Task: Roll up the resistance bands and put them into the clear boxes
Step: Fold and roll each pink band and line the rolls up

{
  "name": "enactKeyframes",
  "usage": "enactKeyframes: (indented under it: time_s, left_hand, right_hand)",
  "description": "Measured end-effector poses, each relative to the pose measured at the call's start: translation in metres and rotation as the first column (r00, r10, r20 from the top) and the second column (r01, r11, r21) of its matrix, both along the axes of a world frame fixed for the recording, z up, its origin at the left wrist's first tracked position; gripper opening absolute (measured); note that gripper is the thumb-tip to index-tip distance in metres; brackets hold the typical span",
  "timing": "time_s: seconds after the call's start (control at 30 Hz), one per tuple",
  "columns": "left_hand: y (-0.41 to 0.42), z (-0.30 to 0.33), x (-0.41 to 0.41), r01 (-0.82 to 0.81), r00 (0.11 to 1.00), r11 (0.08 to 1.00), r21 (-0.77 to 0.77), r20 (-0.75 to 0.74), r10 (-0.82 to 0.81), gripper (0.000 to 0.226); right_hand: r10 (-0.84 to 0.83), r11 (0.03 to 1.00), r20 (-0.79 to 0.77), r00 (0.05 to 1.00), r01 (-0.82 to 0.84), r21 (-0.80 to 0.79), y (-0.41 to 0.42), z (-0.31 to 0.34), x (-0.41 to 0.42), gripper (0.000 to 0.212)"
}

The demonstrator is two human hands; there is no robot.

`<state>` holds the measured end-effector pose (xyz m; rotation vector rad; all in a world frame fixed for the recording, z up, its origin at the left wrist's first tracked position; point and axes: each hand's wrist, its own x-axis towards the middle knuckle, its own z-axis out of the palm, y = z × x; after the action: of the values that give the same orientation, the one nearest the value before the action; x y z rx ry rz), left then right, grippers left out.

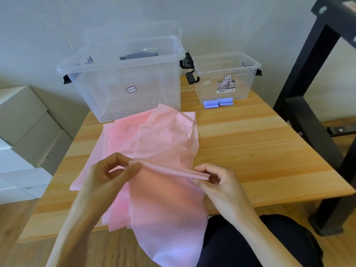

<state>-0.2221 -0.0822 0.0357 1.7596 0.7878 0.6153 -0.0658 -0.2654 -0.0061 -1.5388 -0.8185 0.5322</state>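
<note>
Pinching the pink band's folded edge, my left hand and right hand grip opposite ends; its long axis runs nine-to-three, clear boxes at twelve on the desk.

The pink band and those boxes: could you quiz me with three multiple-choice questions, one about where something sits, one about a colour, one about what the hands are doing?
1. Where do the blue rolls lie?
A. inside the large clear box
B. on the table in front of the small clear box
C. on the floor

2. What colour is the band being worked on?
A. pink
B. green
C. black

3. What are the hands doing?
A. resting flat on the table
B. lifting a box
C. both pinching a rolled edge of the band

Answers: 1 B, the rolls sit on the wooden table against the front of the small clear box. 2 A, the pink band is spread before the large clear box. 3 C, the left hand and right hand each pinch an end of the roll.
</note>
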Motion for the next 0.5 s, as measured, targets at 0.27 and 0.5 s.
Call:
enactKeyframes:
  time_s: [0.27,0.5]
  left_hand:
    - [0.005,-0.014,-0.018,-0.016,0.999,0.995,-0.094,0.05,0.02,0.017]
    - [0.006,-0.017,-0.015,-0.055,0.992,0.986,-0.16,0.101,0.072,0.016]
  right_hand:
    - [-0.016,0.997,0.02,1.0,0.018,-0.08,0.021,-0.001,-0.013,0.007]
    - [-0.079,0.976,0.052,0.996,0.088,-0.197,0.031,-0.004,-0.004,0.006]
